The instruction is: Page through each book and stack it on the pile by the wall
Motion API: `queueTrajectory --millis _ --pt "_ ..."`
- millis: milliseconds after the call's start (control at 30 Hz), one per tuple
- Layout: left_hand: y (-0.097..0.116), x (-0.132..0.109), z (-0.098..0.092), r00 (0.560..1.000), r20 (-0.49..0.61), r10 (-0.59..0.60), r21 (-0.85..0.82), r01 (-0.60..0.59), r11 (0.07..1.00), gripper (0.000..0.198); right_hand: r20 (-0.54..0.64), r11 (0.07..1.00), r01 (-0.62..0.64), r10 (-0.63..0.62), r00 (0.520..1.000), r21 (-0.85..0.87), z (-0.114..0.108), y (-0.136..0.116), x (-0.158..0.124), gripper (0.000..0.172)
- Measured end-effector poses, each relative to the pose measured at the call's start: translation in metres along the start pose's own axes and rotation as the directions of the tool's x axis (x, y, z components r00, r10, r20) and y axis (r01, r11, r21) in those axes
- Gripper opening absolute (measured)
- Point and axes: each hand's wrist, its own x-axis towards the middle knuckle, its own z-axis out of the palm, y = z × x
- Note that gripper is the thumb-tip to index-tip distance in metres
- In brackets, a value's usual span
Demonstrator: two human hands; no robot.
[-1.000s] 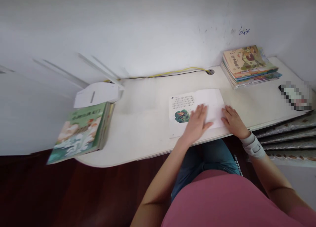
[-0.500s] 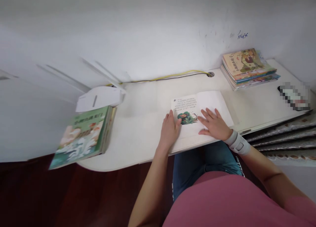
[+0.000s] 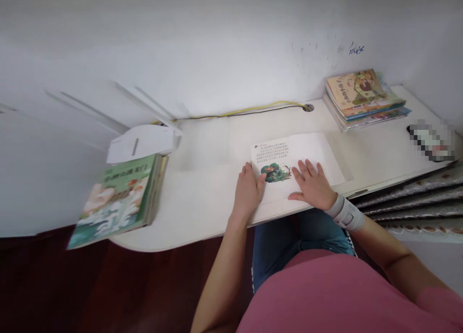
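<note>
An open picture book [image 3: 289, 154] lies on the white desk [image 3: 202, 198], showing printed text and a small green drawing on its left page. My left hand [image 3: 248, 190] rests flat on the book's left edge, fingers stretched out. My right hand [image 3: 313, 184], with a grey wrist band, lies flat on the lower middle of the pages, fingers spread. Neither hand holds anything.
A stack of green-covered books [image 3: 121, 200] hangs over the desk's left end, beside a white box-like object [image 3: 142, 142]. Another stack of books [image 3: 363, 99] sits at the back right. A yellow cable [image 3: 246, 111] runs along the wall. A blurred dark object [image 3: 430, 140] lies far right.
My left hand slid from the middle of the book to its left edge. My right hand moved from the right page's lower corner to the middle of the pages.
</note>
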Motion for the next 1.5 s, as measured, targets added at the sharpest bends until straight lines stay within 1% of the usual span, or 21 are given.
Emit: queueTrajectory --millis 133,267,400,567,767,867,1033,1267,1500 --pt "-0.001 0.0 0.002 0.999 0.035 0.022 0.041 -0.023 0.999 0.074 -0.017 1.0 -0.025 0.024 1.0 -0.012 -0.001 -0.008 -0.002 0.09" --pt "0.0 0.0 0.003 0.999 0.034 0.013 0.048 -0.015 0.999 0.077 -0.02 0.999 -0.037 0.037 0.999 -0.022 -0.001 -0.009 -0.002 0.089" --pt "0.003 -0.001 0.002 0.999 0.052 -0.004 0.057 0.001 0.998 0.079 -0.002 0.997 -0.055 0.055 0.998 -0.052 -0.003 -0.004 0.0 0.088" --pt "0.005 -0.001 0.001 0.998 0.065 -0.003 0.107 -0.004 0.994 0.08 -0.012 0.997 -0.032 0.032 0.999 -0.065 -0.003 0.002 0.001 0.089" --pt "0.008 -0.002 0.001 0.998 0.057 0.02 0.129 -0.027 0.991 0.072 0.004 0.997 0.008 -0.007 1.0 -0.075 -0.002 0.009 -0.001 0.089" --pt "0.008 -0.002 0.001 0.997 0.079 0.02 0.153 -0.032 0.988 0.07 0.001 0.998 0.014 -0.014 1.0 -0.068 -0.001 0.014 -0.005 0.09" --pt "0.009 -0.002 0.001 0.997 0.066 0.033 0.176 -0.044 0.983 0.065 -0.004 0.997 -0.004 0.004 1.0 -0.077 0.0 0.015 -0.011 0.089" --pt "0.009 -0.003 -0.001 0.995 0.093 0.029 0.202 -0.047 0.978 0.068 -0.004 0.995 -0.054 0.054 0.999 -0.089 -0.002 0.012 -0.007 0.087" --pt "0.009 -0.002 0.0 0.996 0.087 0.036 0.203 -0.053 0.978 0.068 -0.012 0.996 0.004 -0.005 1.0 -0.087 0.002 0.029 -0.015 0.086"
